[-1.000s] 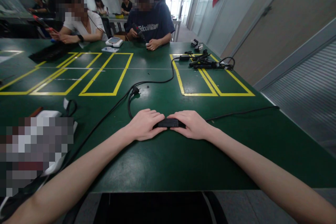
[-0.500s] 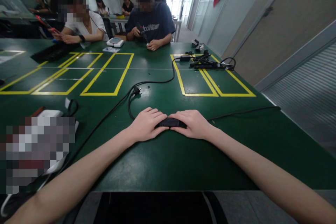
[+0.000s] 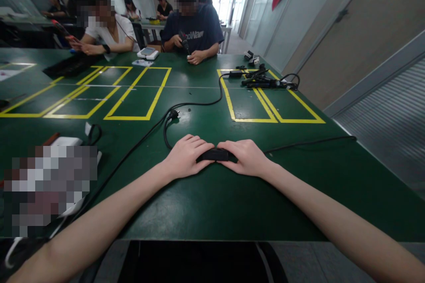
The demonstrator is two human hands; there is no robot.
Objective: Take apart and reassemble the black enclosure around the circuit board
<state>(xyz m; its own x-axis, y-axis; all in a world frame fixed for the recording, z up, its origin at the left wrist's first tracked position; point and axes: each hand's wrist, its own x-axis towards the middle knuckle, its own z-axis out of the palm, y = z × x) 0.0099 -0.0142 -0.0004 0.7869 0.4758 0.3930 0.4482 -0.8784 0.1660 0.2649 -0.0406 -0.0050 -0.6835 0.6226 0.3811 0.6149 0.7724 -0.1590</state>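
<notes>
A small black power adapter [image 3: 215,154] lies level between my two hands, just over the green table near its front. My left hand [image 3: 188,155] is closed around its left end, thumb below and fingers on top. Around the right end, where a cord leaves, my right hand [image 3: 245,156] is closed the same way. The fingertips of both hands nearly meet above the adapter. From the left side a black cord curves up to a two-pin plug [image 3: 173,114]. Another black cord [image 3: 308,141] runs right to the table edge. My palms hide both ends of the adapter.
A long black cable [image 3: 133,152] crosses the table to a second adapter [image 3: 235,74] beside a heap of black cords [image 3: 265,81]. Yellow tape rectangles [image 3: 148,93] mark the tabletop [image 3: 212,212]. At left lies a blurred-out item [image 3: 53,181]. Two people [image 3: 192,31] sit opposite, handling things.
The adapter has turned slightly in my hands, so a smoother face now shows. Both hands keep their grip and place. The whole view has shifted a little.
</notes>
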